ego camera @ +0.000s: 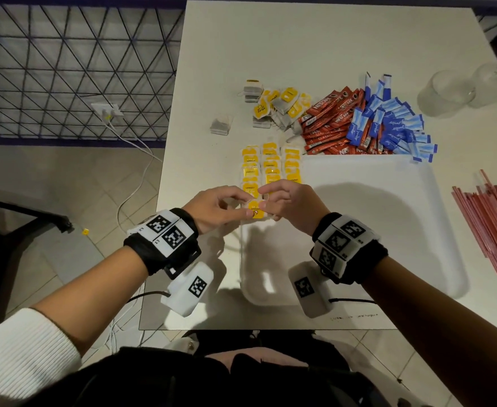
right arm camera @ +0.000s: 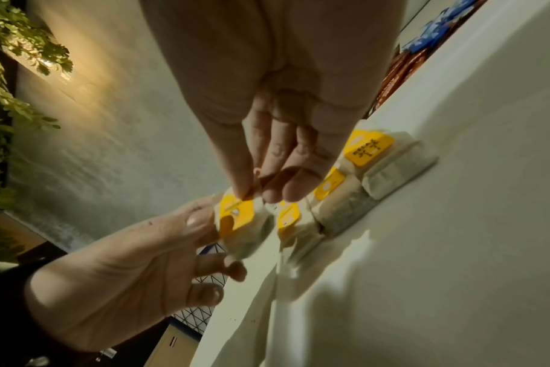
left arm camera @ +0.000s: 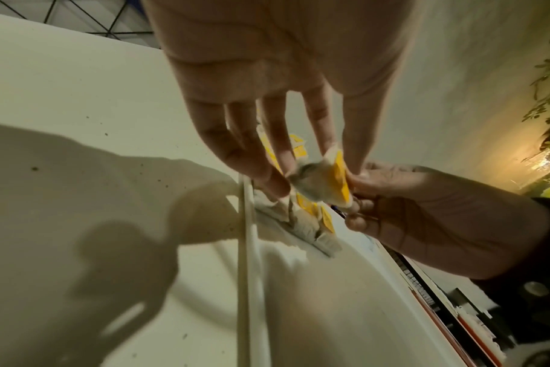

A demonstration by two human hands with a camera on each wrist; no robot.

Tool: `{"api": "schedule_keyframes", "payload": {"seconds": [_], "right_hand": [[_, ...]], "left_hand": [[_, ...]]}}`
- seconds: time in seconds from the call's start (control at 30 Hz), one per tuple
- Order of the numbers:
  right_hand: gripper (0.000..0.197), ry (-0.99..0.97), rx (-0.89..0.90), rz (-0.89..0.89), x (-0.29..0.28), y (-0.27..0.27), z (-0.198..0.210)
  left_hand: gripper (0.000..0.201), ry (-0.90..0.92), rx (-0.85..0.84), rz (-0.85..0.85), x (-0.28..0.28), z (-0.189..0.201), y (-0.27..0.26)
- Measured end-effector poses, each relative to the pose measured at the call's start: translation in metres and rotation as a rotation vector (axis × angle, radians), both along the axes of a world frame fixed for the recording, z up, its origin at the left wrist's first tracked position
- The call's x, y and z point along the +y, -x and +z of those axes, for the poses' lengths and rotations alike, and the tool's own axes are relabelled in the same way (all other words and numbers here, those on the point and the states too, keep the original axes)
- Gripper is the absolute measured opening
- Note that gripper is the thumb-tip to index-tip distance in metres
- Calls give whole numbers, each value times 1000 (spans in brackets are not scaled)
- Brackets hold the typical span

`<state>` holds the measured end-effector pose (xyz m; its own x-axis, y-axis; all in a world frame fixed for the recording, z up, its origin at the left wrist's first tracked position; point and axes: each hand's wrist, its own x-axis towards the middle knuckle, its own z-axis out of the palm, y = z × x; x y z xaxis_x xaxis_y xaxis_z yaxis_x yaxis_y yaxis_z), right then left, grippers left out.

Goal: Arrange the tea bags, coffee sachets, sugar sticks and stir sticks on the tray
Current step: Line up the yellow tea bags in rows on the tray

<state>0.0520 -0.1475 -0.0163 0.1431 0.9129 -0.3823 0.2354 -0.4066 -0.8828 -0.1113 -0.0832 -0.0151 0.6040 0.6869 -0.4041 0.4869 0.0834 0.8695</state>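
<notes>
Both hands meet over the left side of the white tray (ego camera: 364,230) and hold one tea bag (ego camera: 255,212) with a yellow tag between them. My left hand (ego camera: 248,205) pinches its left edge, and my right hand (ego camera: 263,198) pinches the top by the tag. In the left wrist view the tea bag (left arm camera: 321,181) hangs just above the tray rim (left arm camera: 245,248). The right wrist view shows my right hand (right arm camera: 258,192) pinching at the tag of the tea bag (right arm camera: 239,223). Three rows of tea bags (ego camera: 270,168) lie in the tray's far left corner.
Beyond the tray lie loose tea bags (ego camera: 276,104), red coffee sachets (ego camera: 332,121) and blue sugar sticks (ego camera: 394,121). Red stir sticks (ego camera: 493,221) lie right of the tray. Two glasses (ego camera: 446,92) stand at the far right. The table's left edge is near the left hand.
</notes>
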Motion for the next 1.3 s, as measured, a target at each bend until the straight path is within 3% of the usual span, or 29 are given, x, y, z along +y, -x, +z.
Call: {"api": "schedule_keyframes", "payload": {"seconds": [0.17, 0.33, 0.57, 0.73, 0.93, 1.07, 1.3], "right_hand": [[15, 20, -4, -21, 1, 0, -2], [5, 41, 34, 70, 0, -7, 5], [8, 34, 97, 73, 10, -12, 7], [12, 50, 41, 106, 13, -8, -1], [26, 112, 112, 216, 9, -2, -3], [24, 163, 105, 215, 9, -5, 0], [20, 197, 133, 252, 6, -9, 4]], "left_hand": [[14, 0, -18, 67, 3, -5, -2], [17, 73, -26, 25, 2, -9, -3], [21, 140, -54, -40, 2, -5, 1], [23, 208, -188, 57, 1, 7, 2], [18, 262, -248, 124, 0, 13, -1], [17, 347, -291, 141, -2, 12, -3], [17, 338, -216, 198, -5, 4, -7]]}}
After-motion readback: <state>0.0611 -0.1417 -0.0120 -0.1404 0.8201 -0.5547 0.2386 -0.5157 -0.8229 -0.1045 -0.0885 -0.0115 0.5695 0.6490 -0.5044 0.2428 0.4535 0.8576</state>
